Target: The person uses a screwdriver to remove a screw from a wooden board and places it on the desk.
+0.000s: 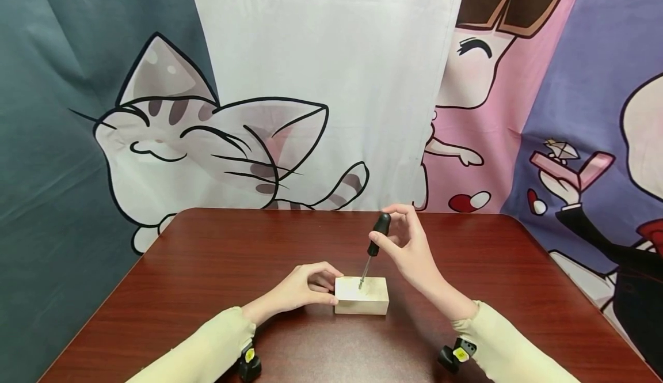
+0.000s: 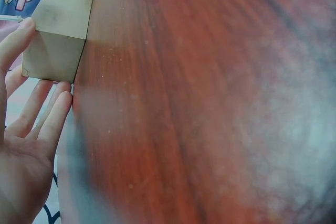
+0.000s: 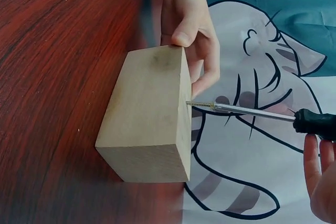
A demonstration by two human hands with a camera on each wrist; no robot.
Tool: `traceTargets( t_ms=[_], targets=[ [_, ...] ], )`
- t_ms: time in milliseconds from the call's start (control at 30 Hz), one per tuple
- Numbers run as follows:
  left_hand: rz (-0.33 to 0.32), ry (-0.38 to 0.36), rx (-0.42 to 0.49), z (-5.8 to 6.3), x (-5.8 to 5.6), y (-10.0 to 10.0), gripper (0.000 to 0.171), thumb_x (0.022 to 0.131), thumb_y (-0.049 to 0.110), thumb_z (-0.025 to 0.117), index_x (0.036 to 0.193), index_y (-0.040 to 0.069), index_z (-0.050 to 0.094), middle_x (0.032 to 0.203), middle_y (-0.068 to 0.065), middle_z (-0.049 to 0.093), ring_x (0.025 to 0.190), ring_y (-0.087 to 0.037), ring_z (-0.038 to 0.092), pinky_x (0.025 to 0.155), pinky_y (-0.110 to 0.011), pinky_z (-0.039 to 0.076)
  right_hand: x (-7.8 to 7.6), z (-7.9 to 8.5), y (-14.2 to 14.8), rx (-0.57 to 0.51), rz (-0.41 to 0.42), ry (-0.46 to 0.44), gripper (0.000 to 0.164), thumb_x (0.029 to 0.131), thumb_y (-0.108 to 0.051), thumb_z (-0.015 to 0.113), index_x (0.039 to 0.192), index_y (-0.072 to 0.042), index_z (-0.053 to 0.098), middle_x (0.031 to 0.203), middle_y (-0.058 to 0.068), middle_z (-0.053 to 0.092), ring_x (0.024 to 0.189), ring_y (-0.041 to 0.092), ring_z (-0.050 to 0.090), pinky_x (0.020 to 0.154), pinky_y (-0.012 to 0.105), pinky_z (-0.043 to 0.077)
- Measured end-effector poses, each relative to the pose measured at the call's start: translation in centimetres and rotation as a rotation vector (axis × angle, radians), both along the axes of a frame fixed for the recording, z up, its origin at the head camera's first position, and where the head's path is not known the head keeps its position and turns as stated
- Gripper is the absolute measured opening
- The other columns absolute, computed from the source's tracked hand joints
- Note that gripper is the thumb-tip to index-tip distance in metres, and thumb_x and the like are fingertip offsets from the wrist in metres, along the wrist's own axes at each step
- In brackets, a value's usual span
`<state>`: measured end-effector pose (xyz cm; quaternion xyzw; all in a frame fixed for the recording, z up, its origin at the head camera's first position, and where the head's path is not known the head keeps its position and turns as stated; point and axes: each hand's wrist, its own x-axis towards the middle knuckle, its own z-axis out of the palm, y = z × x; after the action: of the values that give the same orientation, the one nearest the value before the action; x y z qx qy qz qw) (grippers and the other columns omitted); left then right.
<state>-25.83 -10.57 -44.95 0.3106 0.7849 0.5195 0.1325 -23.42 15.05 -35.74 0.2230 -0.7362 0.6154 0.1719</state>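
A pale wooden block [image 1: 361, 307] lies on the table in the head view. My left hand [image 1: 303, 287] holds its left end, thumb at the front corner and fingers at the back. Above the block, my right hand [image 1: 411, 250] pinches the black handle of a screwdriver [image 1: 380, 227] between thumb and fingers. The screwdriver leans, its handle slightly to the right of its tip. In the right wrist view its metal shaft meets a brass-coloured screw [image 3: 203, 104], whose point is at the block's top face. The left wrist view shows the block's end [image 2: 55, 56] beside my fingertips.
The dark red-brown wooden table [image 1: 233, 239] has rounded far corners. Behind it hangs a cloth backdrop [image 1: 321, 55] with a cartoon cat and figures. Small black devices [image 1: 250, 363] are strapped at both wrists.
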Motion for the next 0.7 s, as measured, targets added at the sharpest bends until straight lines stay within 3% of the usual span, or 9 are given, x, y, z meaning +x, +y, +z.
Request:
traceTargets(
  t_ms=[200, 433, 700],
  targets=[
    [0.000, -0.006, 0.001, 0.07, 0.05, 0.00, 0.043, 0.080, 0.023, 0.084, 0.118, 0.025, 0.067, 0.110, -0.004, 0.069, 0.099, -0.015, 0.070, 0.086, -0.025, 0.059, 0.17, 0.32, 0.31, 0.020, -0.024, 0.015, 0.046, 0.087, -0.003, 0.074, 0.126, -0.007, 0.050, 0.091, 0.001, 0.058, 0.074, 0.011, 0.063, 0.064, 0.023, 0.056],
    [0.002, -0.006, 0.002, 0.09, 0.08, -0.01, 0.043, 0.080, 0.023, 0.084, 0.118, 0.025, 0.067, 0.110, -0.004, 0.069, 0.099, -0.015, 0.070, 0.087, -0.024, 0.058, 0.01, 0.23, 0.65, 0.044, -0.010, 0.008, 0.043, 0.088, -0.004, 0.072, 0.127, -0.009, 0.055, 0.092, -0.004, 0.065, 0.084, 0.009, 0.065, 0.075, 0.021, 0.056],
    [0.009, -0.012, -0.001, 0.09, 0.08, 0.03, 0.043, 0.079, 0.021, 0.084, 0.118, 0.025, 0.067, 0.110, -0.004, 0.070, 0.099, -0.014, 0.070, 0.086, -0.024, 0.058, -0.20, 0.15, 0.75, 0.056, 0.085, 0.051, 0.045, 0.096, -0.003, 0.062, 0.138, -0.013, 0.051, 0.114, -0.003, 0.071, 0.102, 0.013, 0.070, 0.087, 0.024, 0.057]
  ],
)
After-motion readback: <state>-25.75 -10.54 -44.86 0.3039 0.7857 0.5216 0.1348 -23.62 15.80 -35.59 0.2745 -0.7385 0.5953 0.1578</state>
